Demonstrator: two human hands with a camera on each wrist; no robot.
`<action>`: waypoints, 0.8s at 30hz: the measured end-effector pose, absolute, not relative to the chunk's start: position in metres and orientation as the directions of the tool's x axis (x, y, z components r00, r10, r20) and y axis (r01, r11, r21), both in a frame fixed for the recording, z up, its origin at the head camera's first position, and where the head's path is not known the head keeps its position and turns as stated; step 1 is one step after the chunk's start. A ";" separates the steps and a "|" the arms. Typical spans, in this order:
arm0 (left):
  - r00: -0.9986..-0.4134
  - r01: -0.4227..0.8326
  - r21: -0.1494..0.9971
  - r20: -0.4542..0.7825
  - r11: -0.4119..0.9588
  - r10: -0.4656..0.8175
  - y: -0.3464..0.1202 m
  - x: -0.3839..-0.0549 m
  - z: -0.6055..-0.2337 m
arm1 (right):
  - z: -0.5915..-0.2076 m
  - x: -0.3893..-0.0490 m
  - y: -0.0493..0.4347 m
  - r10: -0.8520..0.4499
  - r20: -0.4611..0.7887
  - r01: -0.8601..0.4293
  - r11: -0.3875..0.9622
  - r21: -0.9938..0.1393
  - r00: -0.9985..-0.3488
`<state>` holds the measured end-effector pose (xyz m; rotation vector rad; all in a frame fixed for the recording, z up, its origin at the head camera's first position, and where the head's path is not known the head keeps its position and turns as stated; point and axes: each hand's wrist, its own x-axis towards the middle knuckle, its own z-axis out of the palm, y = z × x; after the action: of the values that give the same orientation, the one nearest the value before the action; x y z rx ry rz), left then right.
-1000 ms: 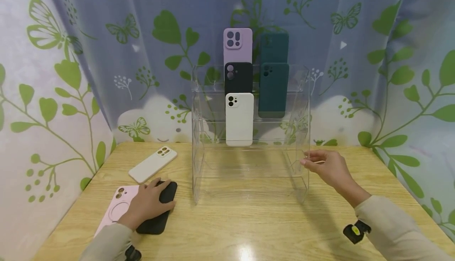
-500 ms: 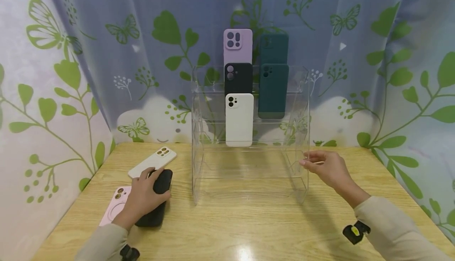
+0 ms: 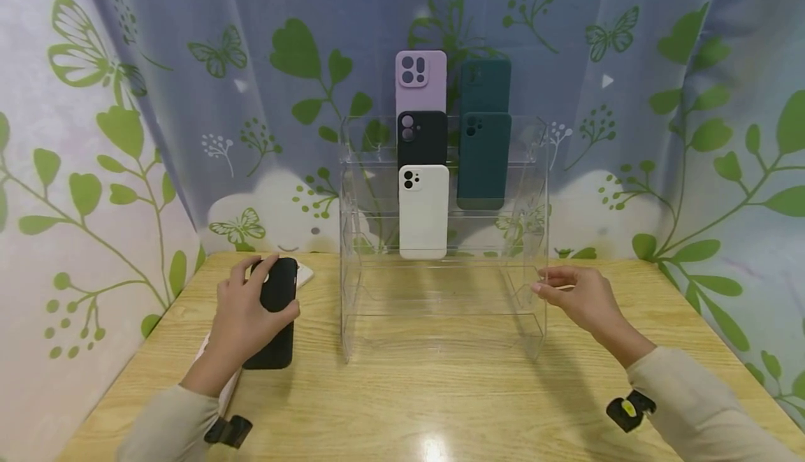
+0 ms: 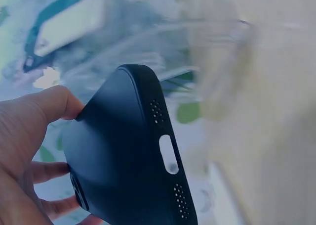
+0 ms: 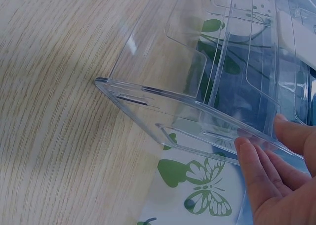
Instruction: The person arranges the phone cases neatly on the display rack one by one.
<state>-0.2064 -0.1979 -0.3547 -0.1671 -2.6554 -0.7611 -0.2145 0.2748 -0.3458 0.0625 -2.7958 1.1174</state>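
My left hand [image 3: 242,322] grips a black phone case [image 3: 274,351] by its long edges, raised off the table at the left. In the left wrist view, the bottom edge of the black case shows a charging-port cutout and speaker holes. My right hand [image 3: 581,298] pinches the right side panel of a clear acrylic tiered stand [image 3: 440,315], thumb and fingers on either side of its edge. The stand bears a lilac case [image 3: 435,98], a black case with a camera cutout [image 3: 424,151], a white case [image 3: 423,221] and two dark teal cases [image 3: 483,165].
Behind the black case lies an off-white case [image 3: 305,276], mostly hidden. A pink case [image 3: 228,392] shows only in part past the left forearm. A patterned curtain [image 3: 283,133] hangs close behind and around the wooden table [image 3: 434,406].
My left hand has lifted the black case off the tabletop and carried it up and away from the pink case. My right hand stays on the stand.
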 end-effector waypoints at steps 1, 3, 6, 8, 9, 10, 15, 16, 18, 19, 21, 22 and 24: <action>-0.918 0.218 0.489 0.396 0.845 0.008 -0.195 -0.205 -0.350 | -0.346 -0.215 0.275 0.010 0.134 -0.086 0.725 -0.683 -0.991; -0.904 0.236 0.485 0.428 0.842 0.007 -0.190 -0.203 -0.342 | -0.346 -0.214 0.275 0.008 0.135 -0.087 0.726 -0.682 -0.991; -0.875 0.271 0.464 0.484 0.843 0.015 -0.181 -0.201 -0.331 | -0.346 -0.215 0.275 0.006 0.135 -0.088 0.728 -0.680 -0.991; -0.855 0.298 0.447 0.519 0.844 0.027 -0.174 -0.198 -0.323 | -0.346 -0.215 0.276 0.006 0.136 -0.089 0.728 -0.680 -0.991; -0.848 0.309 0.442 0.529 0.842 0.033 -0.170 -0.197 -0.319 | -0.346 -0.215 0.276 0.004 0.135 -0.089 0.728 -0.680 -0.991; -0.843 0.320 0.441 0.537 0.839 0.040 -0.166 -0.196 -0.315 | -0.346 -0.215 0.276 0.005 0.133 -0.087 0.729 -0.679 -0.991; -0.805 0.388 0.419 0.588 0.821 0.081 -0.142 -0.193 -0.296 | -0.346 -0.215 0.277 0.004 0.130 -0.086 0.729 -0.679 -0.992; -0.794 0.405 0.413 0.601 0.816 0.090 -0.137 -0.193 -0.293 | -0.346 -0.215 0.277 0.004 0.132 -0.087 0.729 -0.679 -0.991; -0.777 0.436 0.406 0.620 0.804 0.108 -0.125 -0.193 -0.286 | -0.346 -0.215 0.276 0.004 0.136 -0.091 0.726 -0.681 -0.991; -0.770 0.451 0.404 0.627 0.796 0.117 -0.119 -0.193 -0.282 | -0.345 -0.215 0.276 0.003 0.137 -0.092 0.725 -0.682 -0.991; -0.761 0.475 0.409 0.636 0.779 0.131 -0.107 -0.193 -0.276 | -0.345 -0.215 0.276 0.002 0.139 -0.094 0.724 -0.683 -0.990; -0.758 0.485 0.411 0.638 0.772 0.137 -0.101 -0.193 -0.273 | -0.345 -0.215 0.276 0.002 0.137 -0.093 0.724 -0.684 -0.991; -0.752 0.504 0.413 0.642 0.758 0.150 -0.089 -0.192 -0.266 | -0.345 -0.215 0.276 0.003 0.136 -0.092 0.722 -0.685 -0.991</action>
<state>-0.1925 -0.0892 -0.2664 -0.4888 -2.3575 -0.7830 -0.2147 0.2759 -0.3449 0.0728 -2.7960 1.1229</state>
